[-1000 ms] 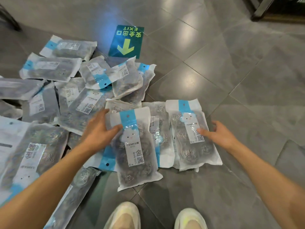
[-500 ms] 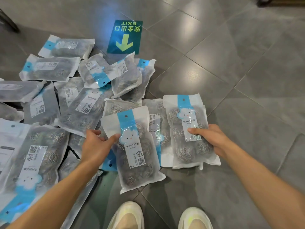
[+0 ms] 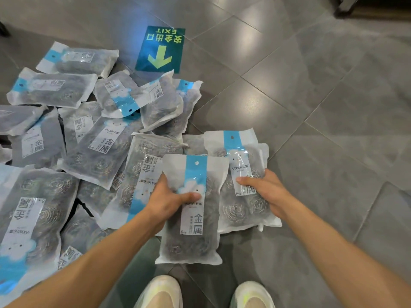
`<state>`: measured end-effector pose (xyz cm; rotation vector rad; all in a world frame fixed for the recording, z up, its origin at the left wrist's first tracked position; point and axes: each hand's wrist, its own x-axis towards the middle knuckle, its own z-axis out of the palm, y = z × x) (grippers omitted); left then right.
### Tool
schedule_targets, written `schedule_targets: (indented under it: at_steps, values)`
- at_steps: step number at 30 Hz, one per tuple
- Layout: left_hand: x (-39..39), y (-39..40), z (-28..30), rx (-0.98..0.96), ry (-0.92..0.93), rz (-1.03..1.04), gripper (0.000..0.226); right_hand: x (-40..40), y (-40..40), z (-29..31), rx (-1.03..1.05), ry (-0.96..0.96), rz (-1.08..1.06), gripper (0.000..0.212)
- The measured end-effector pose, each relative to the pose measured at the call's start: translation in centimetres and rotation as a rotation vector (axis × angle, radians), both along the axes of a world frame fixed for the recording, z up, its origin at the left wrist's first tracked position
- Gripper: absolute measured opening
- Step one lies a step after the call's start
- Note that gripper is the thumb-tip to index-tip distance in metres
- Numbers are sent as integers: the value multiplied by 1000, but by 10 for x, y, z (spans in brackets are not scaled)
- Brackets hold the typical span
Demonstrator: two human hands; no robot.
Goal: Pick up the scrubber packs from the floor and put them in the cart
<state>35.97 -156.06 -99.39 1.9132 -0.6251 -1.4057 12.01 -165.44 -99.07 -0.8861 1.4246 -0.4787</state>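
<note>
— While both hands grip packs, which lies nearer the exit sign (image 3: 160,50)?
— Right hand (image 3: 265,193) clamps the farther pack (image 3: 241,181); left hand (image 3: 169,200) pinches the nearer pack (image 3: 193,210), long axes toward the sign.

The left hand (image 3: 165,202) holds a scrubber pack (image 3: 193,210) by its left edge, thumb across the front, grip curled round it. The right hand (image 3: 265,192) clasps a second pack (image 3: 239,172) just beside it, thumb on the label. Many more scrubber packs (image 3: 73,138) lie overlapping on the grey tiled floor (image 3: 322,107) to the left. A green exit sticker (image 3: 160,50) lies beyond them. Two pale shoes (image 3: 160,292) show at the bottom edge.
</note>
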Motion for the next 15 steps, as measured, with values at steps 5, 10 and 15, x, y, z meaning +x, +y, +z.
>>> schedule_targets:
  at_steps: [5, 10, 15]
  values:
    - [14, 0, 1, -116, 83, 66, 68, -6, 1, 0, -11, -51, -38, 40]
    - [18, -12, 3, -96, 317, 255, 63, -3, -4, 4, -8, -117, -71, 46]
    - [25, -26, 9, -33, 484, 206, 48, 12, -12, 13, -32, -139, -55, 37]
